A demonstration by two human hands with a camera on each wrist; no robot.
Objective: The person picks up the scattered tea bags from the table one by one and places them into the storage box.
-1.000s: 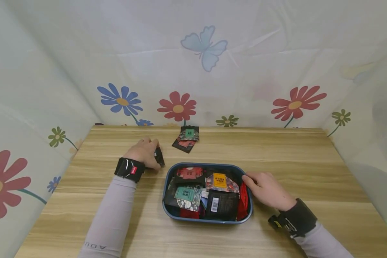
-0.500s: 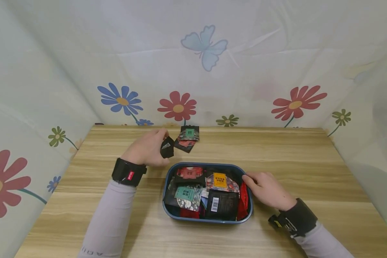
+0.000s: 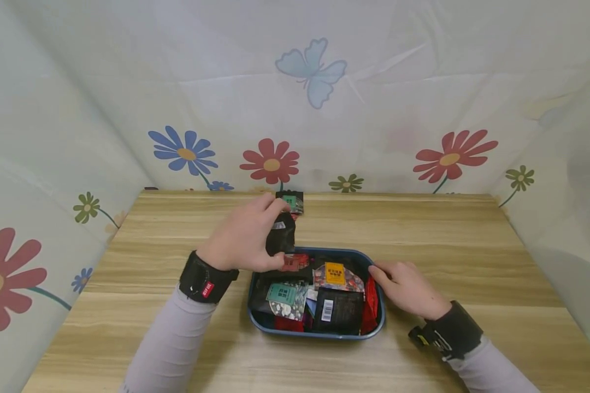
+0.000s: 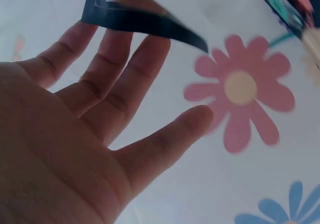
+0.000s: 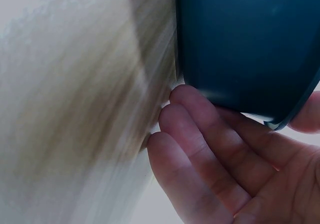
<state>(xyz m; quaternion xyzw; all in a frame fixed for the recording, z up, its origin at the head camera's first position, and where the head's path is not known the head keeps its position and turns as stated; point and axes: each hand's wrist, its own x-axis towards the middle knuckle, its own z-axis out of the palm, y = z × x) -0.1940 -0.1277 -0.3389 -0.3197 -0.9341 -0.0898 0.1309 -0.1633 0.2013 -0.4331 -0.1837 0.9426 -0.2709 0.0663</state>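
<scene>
Fingers of our left hand pinch a black packet above the blue tray's far-left corner; our right hand curls round the tray's right rim on the tabletop. That light pinch could slip, we judge, dropping the packet outside the tray. A barcode label shows inside; other writing is too small to read.

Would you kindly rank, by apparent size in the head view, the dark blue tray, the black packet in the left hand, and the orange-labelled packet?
1. Dark blue tray
2. Black packet
3. Orange-labelled packet, partly overlapped, so less certain.
</scene>
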